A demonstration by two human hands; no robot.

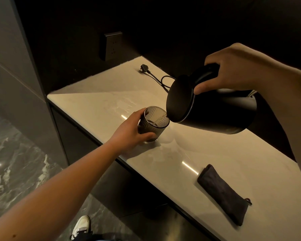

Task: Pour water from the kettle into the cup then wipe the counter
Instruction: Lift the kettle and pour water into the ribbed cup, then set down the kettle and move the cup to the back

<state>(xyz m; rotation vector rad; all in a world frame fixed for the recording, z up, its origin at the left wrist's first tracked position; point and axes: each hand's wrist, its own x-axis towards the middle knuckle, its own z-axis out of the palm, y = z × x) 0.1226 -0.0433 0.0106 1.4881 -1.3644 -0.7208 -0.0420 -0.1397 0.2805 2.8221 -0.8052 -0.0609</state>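
Your right hand (pixel 233 70) is closed around the handle of the matte black electric kettle (pixel 210 110), thumb pressing near the lid, and the kettle is tilted with its spout over the ribbed smoked-glass cup (pixel 153 123). Your left hand (pixel 129 133) wraps its fingers around the cup's side, which stands on the pale stone counter (pixel 163 171) with some water inside. The folded dark grey cloth (pixel 222 193) lies well apart from both hands. Beyond your right fingers, a black plug with cable (pixel 145 68) lies on the counter.

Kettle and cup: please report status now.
Right hand tilts kettle over cup. Left hand steadies cup. Cloth idle on counter; path clear.
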